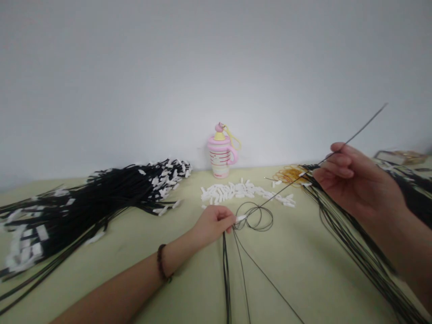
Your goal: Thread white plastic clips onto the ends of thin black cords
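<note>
My left hand [216, 221], closed in a pinch, holds black cords at one end of a small white tube piece [240, 218]. Several cord strands [226, 274] hang below that hand toward the near side. Thin loops of cord [260, 217] curl just right of the white piece. Raised at the right, my right hand [351, 175] is closed on a dark cord [286, 186], which runs straight from the loops up through the fingers. The free end of this cord sticks out at the upper right. Where exactly the cord passes in the white piece is too small to tell.
A pile of white tube pieces [232, 191] lies beyond my hands. Behind it stands a pink-and-white cup [220, 155] against the wall. Black cord bundles [118, 191] with white ends lie left; more cords [344, 229] lie right, near coiled yellow cord [290, 174].
</note>
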Action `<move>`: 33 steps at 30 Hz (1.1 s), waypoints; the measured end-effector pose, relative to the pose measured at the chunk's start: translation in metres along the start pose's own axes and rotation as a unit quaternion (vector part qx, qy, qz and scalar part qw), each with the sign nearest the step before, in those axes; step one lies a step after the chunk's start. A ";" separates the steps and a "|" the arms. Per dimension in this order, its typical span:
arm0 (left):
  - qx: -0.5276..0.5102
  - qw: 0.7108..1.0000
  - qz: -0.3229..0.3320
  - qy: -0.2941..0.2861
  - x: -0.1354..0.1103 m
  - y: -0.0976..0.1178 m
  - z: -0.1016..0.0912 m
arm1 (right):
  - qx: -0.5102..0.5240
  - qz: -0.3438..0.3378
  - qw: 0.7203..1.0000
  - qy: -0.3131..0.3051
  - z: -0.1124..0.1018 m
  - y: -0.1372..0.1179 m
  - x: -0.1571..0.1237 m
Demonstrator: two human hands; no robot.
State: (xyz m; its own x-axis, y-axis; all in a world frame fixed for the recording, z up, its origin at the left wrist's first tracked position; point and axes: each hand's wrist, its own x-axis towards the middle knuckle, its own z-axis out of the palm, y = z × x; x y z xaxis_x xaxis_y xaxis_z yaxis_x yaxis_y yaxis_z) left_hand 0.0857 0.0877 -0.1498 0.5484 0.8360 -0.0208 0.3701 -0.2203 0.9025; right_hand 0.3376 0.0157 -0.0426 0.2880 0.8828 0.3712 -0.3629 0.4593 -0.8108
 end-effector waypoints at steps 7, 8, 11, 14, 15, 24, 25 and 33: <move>-0.041 0.998 -0.011 0.037 0.002 -0.002 -0.002 | -0.423 -0.032 0.903 -0.065 0.008 0.059 -0.018; -0.049 0.998 -0.013 0.040 0.002 -0.003 -0.002 | -0.475 -0.032 0.874 -0.094 0.011 0.070 -0.025; -0.059 0.997 -0.016 0.053 0.003 -0.004 -0.002 | -0.559 -0.059 0.806 -0.184 0.015 0.100 -0.048; -0.068 0.995 -0.021 0.068 0.004 -0.005 -0.002 | -0.591 -0.083 0.767 -0.236 0.014 0.118 -0.063; -0.070 0.995 -0.023 0.070 0.004 -0.005 -0.002 | -0.598 -0.079 0.760 -0.242 0.014 0.121 -0.066; -0.042 0.996 -0.019 0.077 0.002 0.000 0.001 | -0.629 -0.044 0.731 -0.261 0.014 0.127 -0.066; -0.042 0.996 -0.019 0.077 0.001 -0.001 0.001 | -0.631 -0.040 0.729 -0.262 0.014 0.127 -0.066; -0.042 0.995 -0.013 0.084 0.001 0.001 0.001 | -0.623 -0.058 0.737 -0.256 0.011 0.127 -0.066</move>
State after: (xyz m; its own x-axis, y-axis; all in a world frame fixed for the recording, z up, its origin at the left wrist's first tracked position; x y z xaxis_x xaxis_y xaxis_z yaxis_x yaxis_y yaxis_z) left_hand 0.0874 0.0883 -0.1496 0.4029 0.9150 0.0217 0.3141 -0.1605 0.9357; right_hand 0.2623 0.0165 -0.1647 -0.2345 0.9132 0.3333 0.8253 0.3682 -0.4281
